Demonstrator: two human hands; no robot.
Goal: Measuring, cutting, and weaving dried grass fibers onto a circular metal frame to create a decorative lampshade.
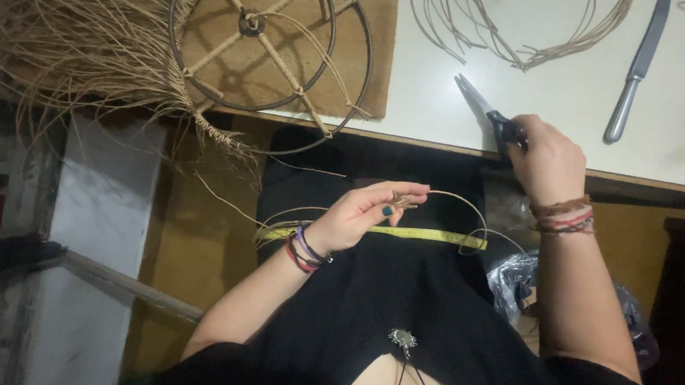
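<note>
We see the left hand (357, 214) held over the lap, its fingers (403, 192) pinched together on the end of a thin rattan strand (462, 201) that loops away toward three o'clock and curves back down. Just below that hand, at six o'clock from it, a yellow measuring tape (428, 235) lies flat across the black-clothed lap.

The right hand (550, 159) sits at two o'clock from the left one, at the near edge of the white desk (542, 94). Its fingers are curled closed around the dark handle of a pair of scissors (485, 108), whose blades lie on the desk and point toward ten o'clock; we cannot tell whether the blades are parted.

On the desk at twelve o'clock from the right hand lies a bundle of loose strands (522, 36), and at one o'clock a table knife (639, 68). At eleven o'clock from the left hand, a round wire frame (272, 43) wound with rattan rests on a brown mat (368, 50), with a raffia fringe (72, 37) spreading off toward nine o'clock.
</note>
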